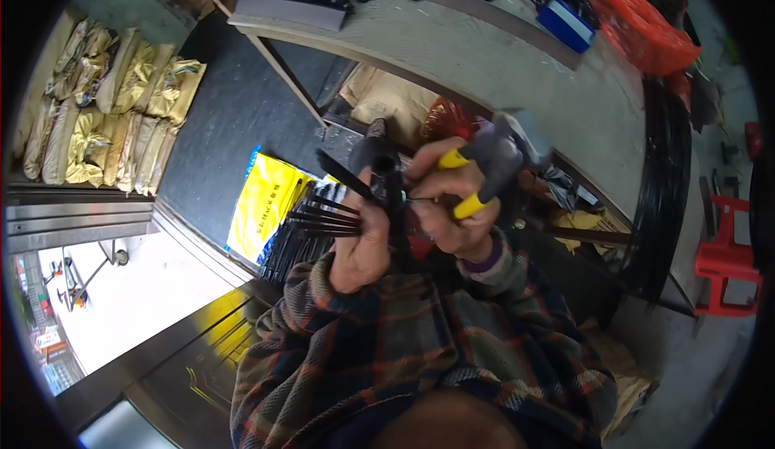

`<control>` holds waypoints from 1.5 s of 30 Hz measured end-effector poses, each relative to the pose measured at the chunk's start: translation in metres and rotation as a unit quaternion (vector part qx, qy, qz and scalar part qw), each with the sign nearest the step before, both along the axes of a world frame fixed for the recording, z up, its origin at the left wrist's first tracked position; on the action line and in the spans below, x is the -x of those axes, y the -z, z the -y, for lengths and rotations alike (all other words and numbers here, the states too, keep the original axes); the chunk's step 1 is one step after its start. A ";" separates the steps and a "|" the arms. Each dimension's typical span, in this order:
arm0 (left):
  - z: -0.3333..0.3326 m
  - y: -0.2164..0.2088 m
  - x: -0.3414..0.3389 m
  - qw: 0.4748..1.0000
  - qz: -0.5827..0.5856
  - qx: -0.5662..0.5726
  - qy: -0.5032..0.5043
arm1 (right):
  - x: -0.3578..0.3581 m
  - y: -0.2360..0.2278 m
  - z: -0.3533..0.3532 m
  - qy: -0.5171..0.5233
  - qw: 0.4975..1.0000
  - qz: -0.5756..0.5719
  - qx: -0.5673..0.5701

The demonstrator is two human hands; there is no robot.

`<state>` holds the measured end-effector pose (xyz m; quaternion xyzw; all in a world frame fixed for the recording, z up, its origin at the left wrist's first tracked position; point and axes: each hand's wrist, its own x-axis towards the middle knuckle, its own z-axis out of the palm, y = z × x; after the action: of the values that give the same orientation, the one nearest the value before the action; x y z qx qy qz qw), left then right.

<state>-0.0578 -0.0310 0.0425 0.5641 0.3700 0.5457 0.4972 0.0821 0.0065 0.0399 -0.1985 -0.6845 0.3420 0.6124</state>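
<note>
Several thin black rods [324, 217] fan out to the left from my left hand [363, 243], which is closed around them. My right hand [456, 199] is closed on a pliers-like tool [502, 162]. It has two dark handles with yellow ends and a grey, motion-blurred head. The fingertips of my right hand come together close to my left hand, beside a dark upright piece with a round top [385, 161]. What they pinch there is too small to make out. One wider black strip [343, 173] slants up-left from my left hand.
A bundle of black rods [286, 247] lies beside a yellow printed bag [266, 207] at left. Ahead stands a workbench [452, 37] bearing black parts and a blue box [565, 25]. Stacked sacks [113, 110] are far left; a red stool [726, 255] is at right.
</note>
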 end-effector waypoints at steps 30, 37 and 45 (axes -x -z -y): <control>0.001 0.012 0.012 0.994 0.065 0.072 0.041 | -0.064 -0.060 -0.002 0.166 0.745 0.606 -0.223; -0.002 0.008 0.008 0.995 0.046 0.085 0.012 | -0.066 -0.067 -0.008 0.191 0.685 0.632 -0.307; -0.006 0.006 0.003 0.996 -0.039 0.070 -0.050 | -0.065 -0.058 -0.010 0.090 0.667 0.700 -0.240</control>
<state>-0.0608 -0.0253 0.0362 0.5293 0.4541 0.5204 0.4927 0.1470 0.0167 0.0979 -0.2864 -0.9492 -0.1299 0.0075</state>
